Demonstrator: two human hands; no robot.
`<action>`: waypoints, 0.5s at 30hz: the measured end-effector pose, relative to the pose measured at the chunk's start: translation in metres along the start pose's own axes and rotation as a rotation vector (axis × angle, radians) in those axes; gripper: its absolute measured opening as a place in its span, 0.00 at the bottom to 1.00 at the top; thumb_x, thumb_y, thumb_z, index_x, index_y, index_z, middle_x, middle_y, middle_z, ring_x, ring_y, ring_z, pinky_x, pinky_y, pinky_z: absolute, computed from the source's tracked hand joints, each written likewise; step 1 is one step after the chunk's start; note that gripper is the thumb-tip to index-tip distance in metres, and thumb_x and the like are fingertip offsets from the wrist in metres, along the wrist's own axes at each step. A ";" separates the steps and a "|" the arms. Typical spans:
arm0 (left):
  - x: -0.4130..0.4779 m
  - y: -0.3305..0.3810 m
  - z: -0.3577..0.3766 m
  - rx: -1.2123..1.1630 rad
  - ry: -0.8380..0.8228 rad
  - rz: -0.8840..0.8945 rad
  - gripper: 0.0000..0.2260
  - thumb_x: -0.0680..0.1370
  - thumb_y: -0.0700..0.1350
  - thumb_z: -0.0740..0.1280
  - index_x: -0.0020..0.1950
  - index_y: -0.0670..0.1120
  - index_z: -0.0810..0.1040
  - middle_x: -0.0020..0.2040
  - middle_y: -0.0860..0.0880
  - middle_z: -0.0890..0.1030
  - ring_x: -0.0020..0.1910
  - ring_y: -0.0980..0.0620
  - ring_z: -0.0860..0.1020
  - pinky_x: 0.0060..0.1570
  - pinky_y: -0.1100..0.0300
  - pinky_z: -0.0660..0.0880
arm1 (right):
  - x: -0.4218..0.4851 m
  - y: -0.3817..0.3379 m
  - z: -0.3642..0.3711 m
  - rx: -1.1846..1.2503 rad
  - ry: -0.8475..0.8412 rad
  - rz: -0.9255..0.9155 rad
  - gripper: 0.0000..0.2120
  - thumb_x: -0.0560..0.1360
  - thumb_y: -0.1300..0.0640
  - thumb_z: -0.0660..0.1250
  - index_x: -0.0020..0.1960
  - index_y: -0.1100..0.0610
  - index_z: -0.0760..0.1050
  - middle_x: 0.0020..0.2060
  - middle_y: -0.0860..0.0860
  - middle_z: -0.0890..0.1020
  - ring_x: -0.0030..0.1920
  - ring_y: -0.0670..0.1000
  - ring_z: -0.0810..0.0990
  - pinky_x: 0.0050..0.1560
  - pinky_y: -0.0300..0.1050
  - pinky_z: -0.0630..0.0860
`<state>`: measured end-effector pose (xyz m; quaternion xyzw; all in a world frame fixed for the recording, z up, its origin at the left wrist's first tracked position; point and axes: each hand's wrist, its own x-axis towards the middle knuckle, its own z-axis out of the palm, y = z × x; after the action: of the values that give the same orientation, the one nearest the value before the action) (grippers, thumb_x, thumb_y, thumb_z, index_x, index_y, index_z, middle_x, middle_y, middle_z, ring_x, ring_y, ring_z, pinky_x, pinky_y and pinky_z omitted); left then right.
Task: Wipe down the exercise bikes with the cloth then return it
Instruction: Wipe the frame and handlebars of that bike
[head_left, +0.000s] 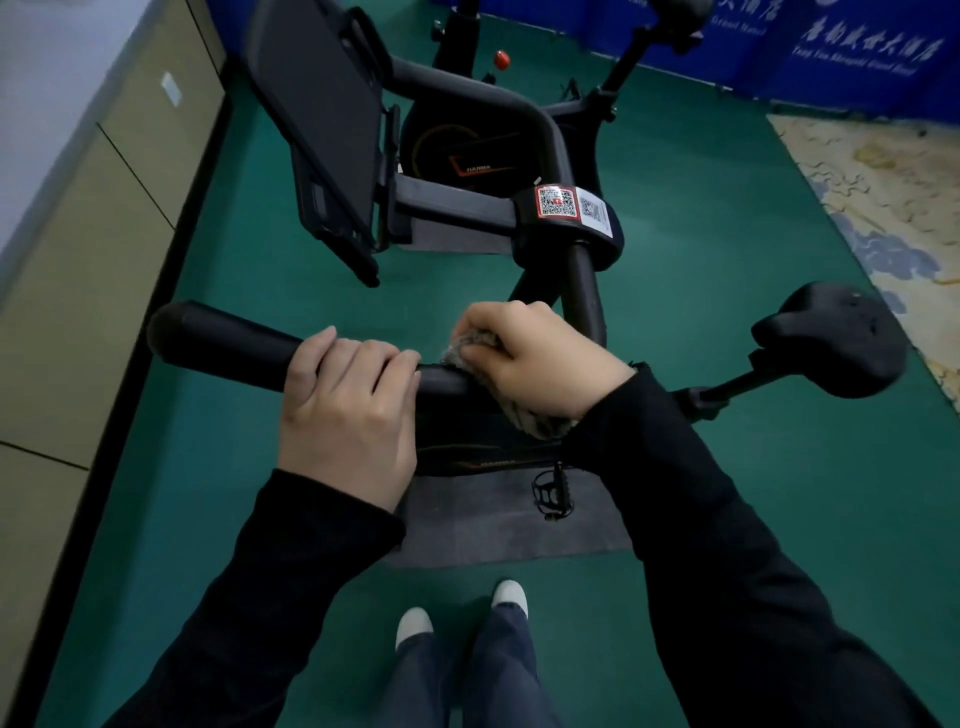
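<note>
**Head view: both hands on the near bike's handlebar, cloth under the right**

Head camera looks down on a green floor (727, 338), with pale cabinets (78, 260) along the left and a blue banner (841, 47) at the far edge. The near exercise bike (467, 441) stands on a grey mat (498, 535). A second bike (457, 156) is just beyond it. A dark console screen (322, 119) tilts above the near bike's handlebar (223, 338), and its black saddle (831, 343) sits off to the right.

Both forearms, in black sleeves, reach forward and converge on the bar. The left hand (348, 410) lies over the bar from above, back of the hand up. Its fingers are curled over the top and grip the bar itself. The right hand (540, 358) is just beside it, the knuckles nearly touching. It is bent down at the wrist, fingers curled round the cloth (537, 422) and pressing it onto the bar.

The cloth is grey-brown and fuzzy. It is bunched between the right palm and the handlebar, with a bit showing at the fingertips and more hanging below the wrist.

A red and white QR sticker (558, 201) wraps the stem, and a caged pedal (553, 491) hangs over the mat.
</note>
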<state>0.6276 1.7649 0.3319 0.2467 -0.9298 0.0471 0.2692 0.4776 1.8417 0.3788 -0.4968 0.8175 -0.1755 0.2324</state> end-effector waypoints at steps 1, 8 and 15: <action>0.000 0.000 0.000 -0.005 0.002 0.001 0.10 0.79 0.42 0.59 0.49 0.43 0.81 0.44 0.47 0.81 0.46 0.44 0.79 0.64 0.53 0.61 | 0.002 0.002 -0.003 0.000 -0.035 0.010 0.09 0.80 0.56 0.60 0.56 0.55 0.76 0.52 0.56 0.82 0.56 0.58 0.78 0.58 0.52 0.74; -0.002 -0.003 0.000 -0.009 0.007 0.015 0.11 0.79 0.43 0.59 0.50 0.43 0.81 0.45 0.48 0.82 0.46 0.45 0.80 0.64 0.53 0.62 | -0.036 0.027 0.033 0.037 0.409 -0.133 0.06 0.79 0.62 0.63 0.53 0.63 0.76 0.45 0.56 0.81 0.48 0.57 0.79 0.49 0.48 0.72; -0.001 -0.003 -0.002 -0.015 -0.015 0.016 0.11 0.79 0.42 0.60 0.51 0.43 0.81 0.46 0.47 0.82 0.47 0.44 0.80 0.64 0.53 0.62 | -0.042 -0.003 0.125 0.532 1.296 0.143 0.14 0.77 0.67 0.63 0.63 0.61 0.74 0.68 0.53 0.71 0.72 0.55 0.68 0.69 0.54 0.69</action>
<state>0.6309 1.7628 0.3325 0.2376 -0.9341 0.0403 0.2635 0.5661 1.8712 0.2849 -0.1634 0.7514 -0.6144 -0.1770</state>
